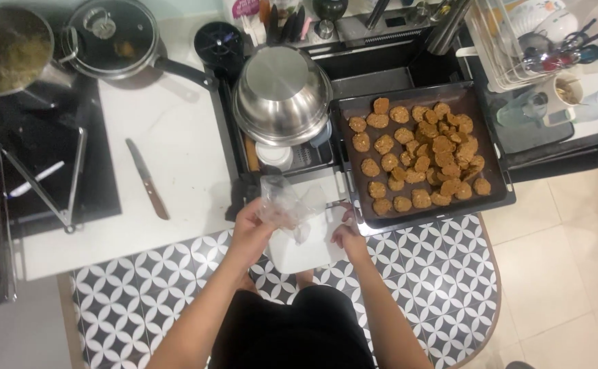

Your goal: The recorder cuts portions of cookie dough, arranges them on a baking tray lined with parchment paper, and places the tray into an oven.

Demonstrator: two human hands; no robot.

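My left hand (249, 229) grips a crumpled clear plastic bag (280, 203) held above a white rectangular container (306, 251). My right hand (346, 234) holds the right edge of that container, fingers curled on its rim. Both are at the counter's front edge, just left of a dark baking tray (357, 198) filled with several round brown patties (418, 154). What is inside the bag is too blurred to tell.
An upturned steel bowl (282, 92) sits over the sink. A knife (147, 179) lies on the white counter. A pot (8, 51) and a lidded pan (111, 34) stand on the stove at left. A dish rack (517, 41) is at right. Patterned tile floor below.
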